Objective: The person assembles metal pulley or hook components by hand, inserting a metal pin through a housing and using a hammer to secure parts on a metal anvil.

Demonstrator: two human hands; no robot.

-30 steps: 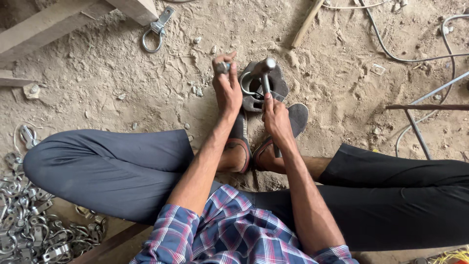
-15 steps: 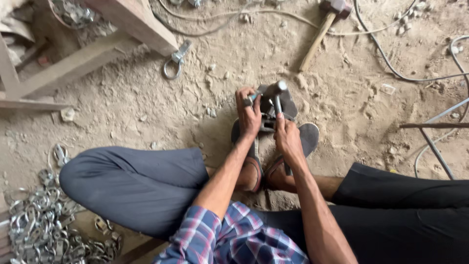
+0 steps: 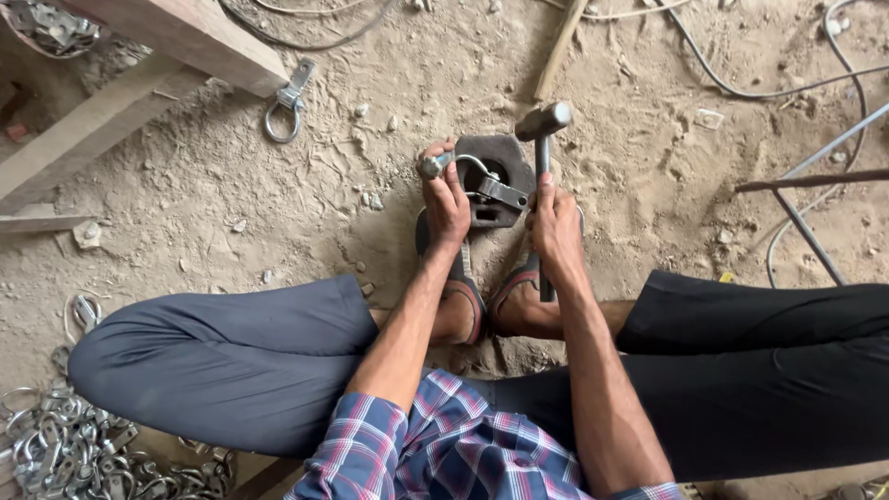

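The person sits on the sandy floor [image 3: 278, 213] with a dark metal block [image 3: 482, 157] lying just beyond the sandalled feet. On the block lies a ring clamp [image 3: 491, 188]: a wire loop with a flat metal tab that points to the right side of the block.

The left hand [image 3: 446, 199] is at the left edge of the block. It is clenched around a bolt [image 3: 431, 167], whose head sticks out above the thumb, and it seems to steady the clamp from that side.

The right hand [image 3: 556, 227] is at the right edge of the block, closed around the handle of a hammer [image 3: 544, 130]. The handle runs away from the body, nearly straight, and the head sits beyond the right far corner of the block, turned a little across. So the head is raised above and to the right of the clamp; the clamp lies left of and nearer than the head. The right hand is the nearer one to the tab.
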